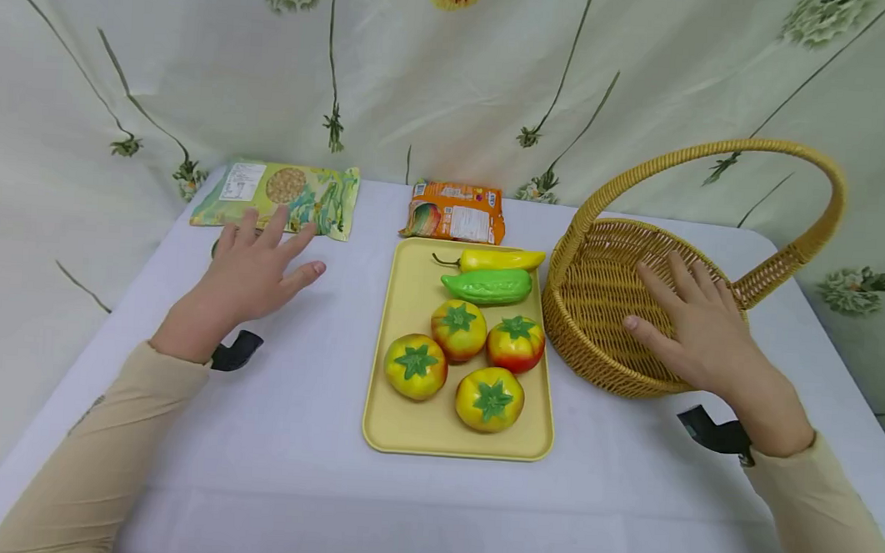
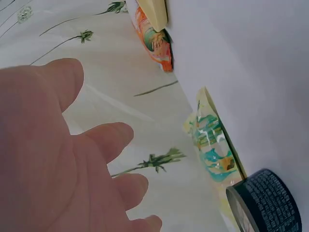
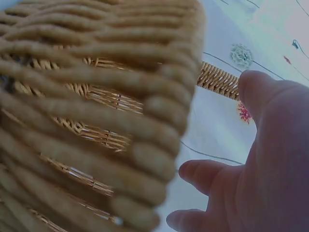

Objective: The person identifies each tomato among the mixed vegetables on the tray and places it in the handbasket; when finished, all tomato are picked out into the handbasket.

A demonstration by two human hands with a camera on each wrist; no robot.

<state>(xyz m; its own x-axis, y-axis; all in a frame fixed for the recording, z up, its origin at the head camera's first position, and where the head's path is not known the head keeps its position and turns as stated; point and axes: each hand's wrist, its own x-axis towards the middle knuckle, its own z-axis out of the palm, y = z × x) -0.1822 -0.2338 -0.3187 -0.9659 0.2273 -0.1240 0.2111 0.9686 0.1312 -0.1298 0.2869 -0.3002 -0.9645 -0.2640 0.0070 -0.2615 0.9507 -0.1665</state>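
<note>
Right grip (image 1: pixel 695 336) spread, holding nothing, at basket (image 1: pixel 577 350)'s 4 o'clock side; basket centre at its 10 o'clock, handle (image 1: pixel 795 148) running roughly 9-to-3, right nearer. Left grip (image 1: pixel 255 277) spread, empty; green packet (image 1: pixel 330 197) at 1 o'clock. Tray (image 1: pixel 456 441) between on worktop (image 1: pixel 276 451).

Can: dark cylindrical can with pale print (image 2: pixel 273 203), cut off by the bottom edge in the left wrist view; print too small to read; almost wholly hidden behind the left hand (image 1: pixel 247 279) in the head view.
Bag: flat green-and-yellow plastic bag (image 1: pixel 289 187), lower edge partly covered by that hand's fingers; label text illegible.
Packet: small orange plastic packet (image 1: pixel 456 215), partly hidden by the tray in the left wrist view; fine print illegible.
Tray: rectangular pale-yellow tray (image 1: pixel 404 433), mostly outside the left wrist view.
Basket: round tan wicker basket (image 1: pixel 588 363), partly covered by the right hand (image 1: pixel 702 336); near wall blurred in the right wrist view.
Sleeves: beige fabric sleeves (image 1: pixel 87 458), cut off below.
</note>
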